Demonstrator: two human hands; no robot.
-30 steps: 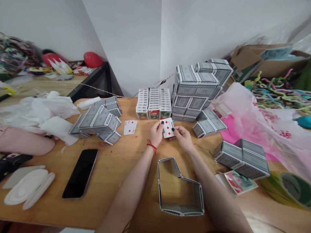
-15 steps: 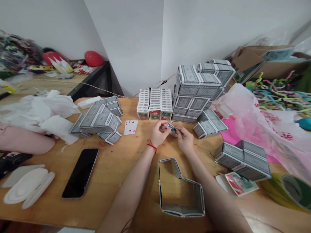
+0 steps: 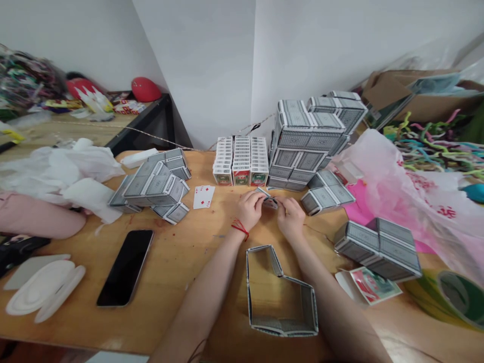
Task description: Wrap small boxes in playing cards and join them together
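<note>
Between my two hands is a playing card [image 3: 270, 202], seen nearly edge-on. My left hand [image 3: 249, 209], with a red string bracelet at the wrist, pinches its left end. The fingers of my right hand [image 3: 290, 216] are closed on its right end. Nearer to me, an L-shaped frame of joined playing cards [image 3: 283, 330] stands on edge, open at the top, between my forearms. Two face-up cards [image 3: 203, 197] with red diamonds lie left of my left hand. Behind my hands stand rows of card boxes [image 3: 241, 161].
A tall stack of card-covered blocks [image 3: 302, 146] rises behind my right hand. More blocks sit at left [image 3: 157, 186] and right [image 3: 378, 249]. A phone [image 3: 126, 268], green tape roll [image 3: 449, 297] and pink plastic bag [image 3: 401, 186] lie around.
My left hand has turned and shifted slightly right, and the card between my hands now lies flatter, closer to edge-on. My right hand has moved a little right. The L-shaped frame stays in place.
</note>
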